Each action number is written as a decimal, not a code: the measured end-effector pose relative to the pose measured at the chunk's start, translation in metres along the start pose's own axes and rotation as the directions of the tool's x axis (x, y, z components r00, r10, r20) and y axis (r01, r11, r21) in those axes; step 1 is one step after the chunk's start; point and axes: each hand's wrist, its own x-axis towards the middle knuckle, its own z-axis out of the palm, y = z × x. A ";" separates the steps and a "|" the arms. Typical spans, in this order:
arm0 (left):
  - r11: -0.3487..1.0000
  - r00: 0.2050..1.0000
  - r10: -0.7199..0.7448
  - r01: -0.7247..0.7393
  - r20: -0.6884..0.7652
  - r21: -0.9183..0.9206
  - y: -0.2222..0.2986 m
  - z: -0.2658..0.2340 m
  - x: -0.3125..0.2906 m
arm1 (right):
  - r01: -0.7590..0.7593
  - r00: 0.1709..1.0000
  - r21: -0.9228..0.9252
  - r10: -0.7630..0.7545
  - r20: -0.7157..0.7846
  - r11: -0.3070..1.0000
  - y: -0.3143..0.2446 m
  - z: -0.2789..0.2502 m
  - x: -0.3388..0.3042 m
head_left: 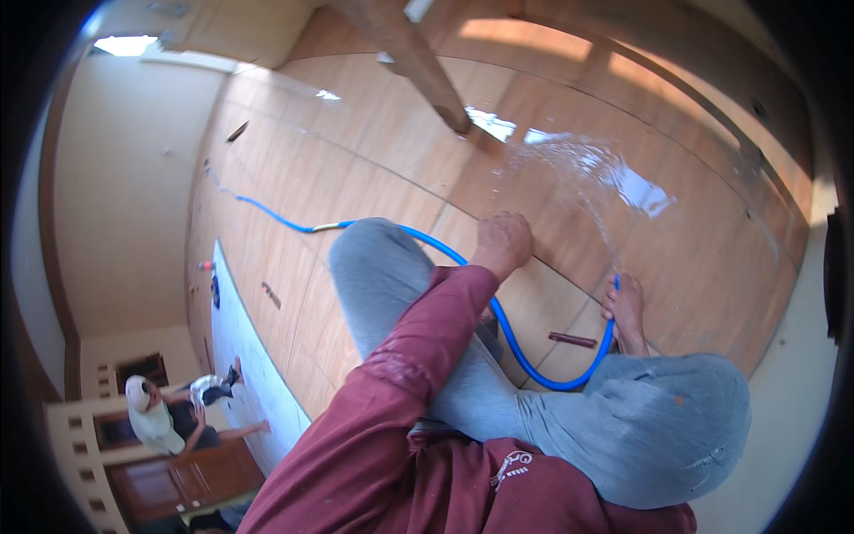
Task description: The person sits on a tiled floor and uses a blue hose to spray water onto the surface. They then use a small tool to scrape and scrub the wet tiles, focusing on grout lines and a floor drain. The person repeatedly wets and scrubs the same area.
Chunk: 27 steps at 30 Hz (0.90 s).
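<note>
A bright blue hose (556, 384) curves across the floor, past my left knee, and loops up to my right hand (625, 303). The fingers of that hand are wrapped round it close to its end. From the end a thin jet of water (605, 233) shoots away and spreads over the wooden boards, where a shiny wet patch (642, 191) lies. My left hand (505, 243) is beyond my left knee, with the fingers curled in; no object shows in it, though its fingertips are hidden. My right forearm is mostly hidden behind my right knee.
A wooden post (418, 62) rises ahead, and a wooden beam (756, 133) runs along the far right. Near my feet lies a dark brown strip (572, 340). To the left, another person (165, 418) in a light cap sits on a pale sheet (258, 378).
</note>
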 end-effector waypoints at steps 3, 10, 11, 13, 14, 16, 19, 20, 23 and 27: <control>0.926 0.937 -0.346 0.332 -0.052 -0.178 -0.034 0.014 0.050 | -0.010 0.999 0.058 0.012 -0.036 0.998 0.011 -0.012 0.014; 0.748 0.765 -0.615 0.489 -0.191 -0.449 -0.048 0.106 0.053 | -0.086 0.996 -0.062 0.085 -0.019 0.994 -0.002 -0.055 -0.027; 0.750 0.740 -0.637 0.529 -0.217 -0.397 -0.045 0.108 0.058 | -0.100 0.995 -0.058 0.100 -0.008 0.993 0.000 -0.061 -0.027; 0.723 0.712 -0.674 0.582 -0.197 -0.373 -0.021 0.108 0.068 | -0.079 0.996 -0.072 0.076 -0.040 0.994 0.000 -0.071 -0.032; 0.707 0.709 -0.686 0.594 -0.165 -0.384 -0.009 0.099 0.081 | -0.062 0.997 -0.078 0.058 -0.057 0.995 -0.001 -0.075 -0.035; 0.788 0.783 -0.588 0.498 -0.205 -0.362 0.005 0.093 0.090 | -0.101 0.991 -0.046 0.097 -0.088 0.994 0.001 -0.068 -0.040; 0.926 0.959 0.049 -0.149 -0.280 -0.347 0.054 0.063 0.115 | -0.088 0.994 -0.017 0.087 -0.069 0.996 -0.001 -0.053 -0.034; 0.775 0.890 0.394 -0.456 -0.229 -0.438 0.076 0.048 0.119 | -0.079 0.994 -0.019 0.077 -0.079 0.997 0.001 -0.054 -0.034; 0.569 0.762 0.346 -0.634 -0.548 -0.523 0.117 0.057 0.111 | -0.031 0.987 0.041 0.037 -0.154 0.999 -0.004 -0.033 -0.035; 0.621 0.779 0.402 -0.618 -0.481 -0.482 0.157 0.048 0.050 | 0.174 0.910 0.186 -0.085 -0.407 0.967 -0.033 -0.084 -0.040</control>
